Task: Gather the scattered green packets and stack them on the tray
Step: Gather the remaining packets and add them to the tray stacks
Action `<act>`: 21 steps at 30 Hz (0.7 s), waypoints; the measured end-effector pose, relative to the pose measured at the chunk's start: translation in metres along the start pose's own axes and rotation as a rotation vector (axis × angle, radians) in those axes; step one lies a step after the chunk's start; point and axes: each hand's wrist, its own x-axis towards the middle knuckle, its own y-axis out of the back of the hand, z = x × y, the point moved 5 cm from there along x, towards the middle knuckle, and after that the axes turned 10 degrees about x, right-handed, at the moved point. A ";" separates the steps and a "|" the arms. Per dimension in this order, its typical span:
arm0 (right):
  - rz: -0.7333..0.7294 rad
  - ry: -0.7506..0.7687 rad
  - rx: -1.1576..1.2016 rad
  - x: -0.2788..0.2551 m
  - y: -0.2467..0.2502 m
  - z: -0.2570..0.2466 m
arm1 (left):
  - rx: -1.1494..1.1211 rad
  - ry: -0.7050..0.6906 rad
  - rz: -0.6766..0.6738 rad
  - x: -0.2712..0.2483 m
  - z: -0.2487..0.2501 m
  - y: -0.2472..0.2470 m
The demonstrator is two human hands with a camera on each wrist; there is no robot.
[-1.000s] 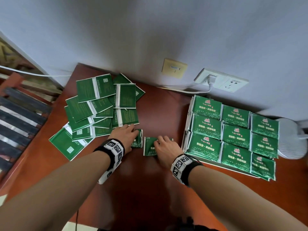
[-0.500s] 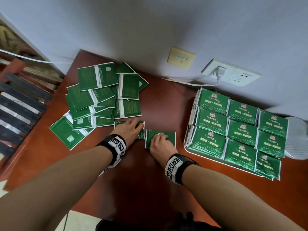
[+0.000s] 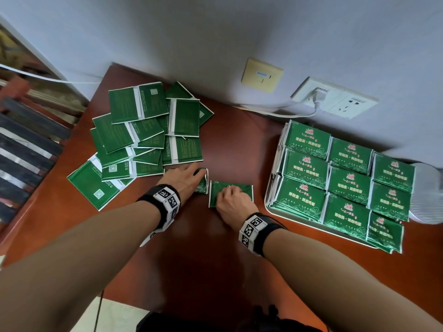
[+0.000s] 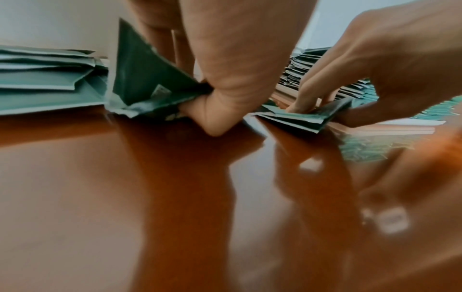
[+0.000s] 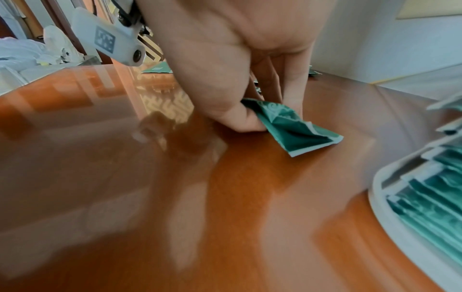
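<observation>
Since half a second ago both hands have barely shifted: the right hand [image 3: 233,200] has curled tighter over its packet [image 3: 239,188], and the left hand [image 3: 185,179] still sits on its own packet [image 3: 202,184] at the lower edge of the loose pile [image 3: 143,137].

In the left wrist view, the left thumb and fingers [image 4: 217,110] pinch that packet and lift one edge off the table [image 3: 227,259], so it crumples upward. In the right wrist view, the right thumb [image 5: 240,120] and fingertips are closed narrowly on a corner of the other packet, whose far end still rests on the wood. Each hand looks to be peeling one flat packet off the slick surface, which is probably why the grip is at an edge rather than flat on top.

Both held packets lie at frame centre in the head view, just beside each other, between the pile in the upper left and the tray [image 3: 269,207] at right. That tray already carries neat rows of packets, face up; many remain scattered, so the task seems partway done.
</observation>
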 end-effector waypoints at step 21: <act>0.153 0.077 0.370 -0.056 0.081 0.035 | -0.015 0.182 -0.072 -0.010 -0.013 0.082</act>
